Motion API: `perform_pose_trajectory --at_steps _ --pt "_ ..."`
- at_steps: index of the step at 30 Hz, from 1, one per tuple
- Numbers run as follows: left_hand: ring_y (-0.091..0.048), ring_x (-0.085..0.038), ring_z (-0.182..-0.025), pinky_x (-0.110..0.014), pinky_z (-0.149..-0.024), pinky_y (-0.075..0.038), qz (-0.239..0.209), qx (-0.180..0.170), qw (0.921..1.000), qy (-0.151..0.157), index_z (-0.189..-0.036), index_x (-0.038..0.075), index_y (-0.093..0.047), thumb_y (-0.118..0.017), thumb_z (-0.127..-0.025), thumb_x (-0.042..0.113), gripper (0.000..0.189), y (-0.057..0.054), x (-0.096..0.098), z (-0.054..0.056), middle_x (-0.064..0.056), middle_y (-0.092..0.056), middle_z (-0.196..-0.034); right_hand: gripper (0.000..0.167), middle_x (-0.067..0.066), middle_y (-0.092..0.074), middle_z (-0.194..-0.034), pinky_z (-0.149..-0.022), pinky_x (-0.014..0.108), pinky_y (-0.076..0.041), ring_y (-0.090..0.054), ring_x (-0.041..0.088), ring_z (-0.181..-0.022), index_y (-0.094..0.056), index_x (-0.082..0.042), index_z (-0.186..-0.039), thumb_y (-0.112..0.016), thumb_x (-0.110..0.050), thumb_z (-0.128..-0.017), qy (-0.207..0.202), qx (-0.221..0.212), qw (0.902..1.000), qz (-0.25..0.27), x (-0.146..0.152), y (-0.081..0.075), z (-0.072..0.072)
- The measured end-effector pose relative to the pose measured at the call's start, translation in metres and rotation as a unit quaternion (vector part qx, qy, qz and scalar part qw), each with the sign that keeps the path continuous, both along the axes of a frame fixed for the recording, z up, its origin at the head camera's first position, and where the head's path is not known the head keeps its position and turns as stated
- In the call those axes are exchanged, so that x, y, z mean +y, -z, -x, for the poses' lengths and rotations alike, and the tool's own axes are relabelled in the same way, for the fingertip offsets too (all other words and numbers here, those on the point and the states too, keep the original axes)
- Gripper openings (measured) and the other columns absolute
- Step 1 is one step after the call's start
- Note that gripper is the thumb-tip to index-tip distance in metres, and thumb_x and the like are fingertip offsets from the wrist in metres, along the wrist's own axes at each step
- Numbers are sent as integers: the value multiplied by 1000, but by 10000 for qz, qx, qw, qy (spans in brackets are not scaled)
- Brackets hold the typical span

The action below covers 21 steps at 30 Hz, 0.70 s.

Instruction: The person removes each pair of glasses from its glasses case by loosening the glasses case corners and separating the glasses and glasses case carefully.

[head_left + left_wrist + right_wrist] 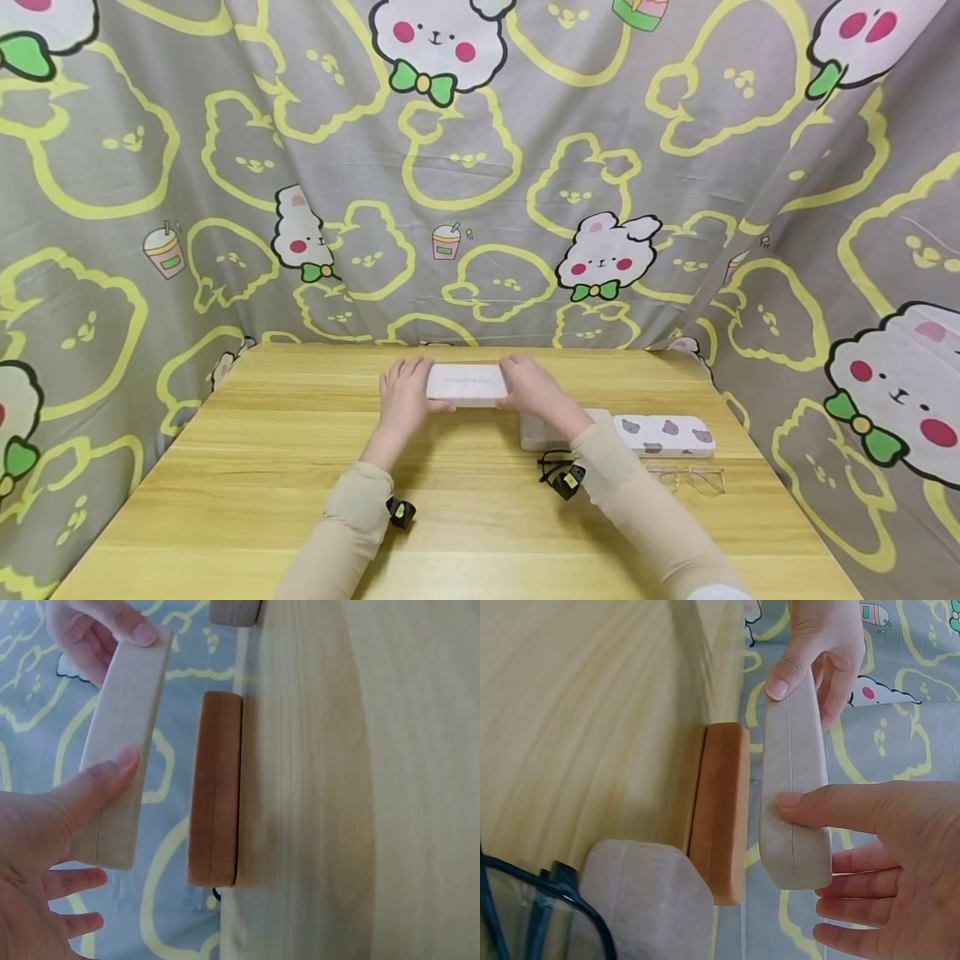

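Both hands hold a whitish glasses case level between them above the far part of the table, one at each end. My left hand grips its left end; in the left wrist view the thumb presses on the seamed side. At the other end my right hand pinches it, thumb on the near side and fingers behind. Beyond and below the held case, a brown case lies on the table, mostly hidden from the head view. The whitish case looks closed along its seam.
Right of the hands lies another pale case, partly behind the right forearm. Beside it is a white case with bear prints. Black-framed glasses and thin-framed glasses lie nearer. A patterned curtain hangs behind the table.
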<state>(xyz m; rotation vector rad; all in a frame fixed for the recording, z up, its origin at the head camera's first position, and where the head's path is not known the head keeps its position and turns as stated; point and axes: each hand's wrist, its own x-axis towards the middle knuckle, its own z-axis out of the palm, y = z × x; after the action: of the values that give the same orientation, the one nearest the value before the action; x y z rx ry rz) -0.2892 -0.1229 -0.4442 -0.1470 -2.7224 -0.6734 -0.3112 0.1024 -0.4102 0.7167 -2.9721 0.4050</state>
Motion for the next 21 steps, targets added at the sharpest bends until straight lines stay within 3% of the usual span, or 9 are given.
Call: perform_pose_trajectory --at_steps 7,13,21 --pt "-35 -44 -140 -71 -111 -22 -58 -252 9997 -26 -136 13 -55 -92 -53 42 95 5 0 -5 -14 -51 -146 82 23 -55 -136 -109 46 -44 -54 36 -125 -50 4 -137 -87 -26 -70 110 -166 9998 -10 0 6 -8" --pt "-33 -47 -140 -70 -111 -21 -188 -457 9988 -19 -140 11 -51 -92 -55 40 99 9 0 -11 -16 -50 -146 77 20 -58 -132 -105 45 -48 -57 34 -120 -53 3 -133 -87 -26 -70 88 -282 9996 10 -1 11 -13" --pt "-36 -47 -138 -70 -108 -27 -251 -675 9974 -51 -137 10 -53 -92 -55 39 95 14 3 -16 -15 -52 -144 80 21 -58 -132 -106 46 -46 -57 35 -121 -53 4 -133 -88 -27 -68 85 -338 9994 -3 0 19 -17"
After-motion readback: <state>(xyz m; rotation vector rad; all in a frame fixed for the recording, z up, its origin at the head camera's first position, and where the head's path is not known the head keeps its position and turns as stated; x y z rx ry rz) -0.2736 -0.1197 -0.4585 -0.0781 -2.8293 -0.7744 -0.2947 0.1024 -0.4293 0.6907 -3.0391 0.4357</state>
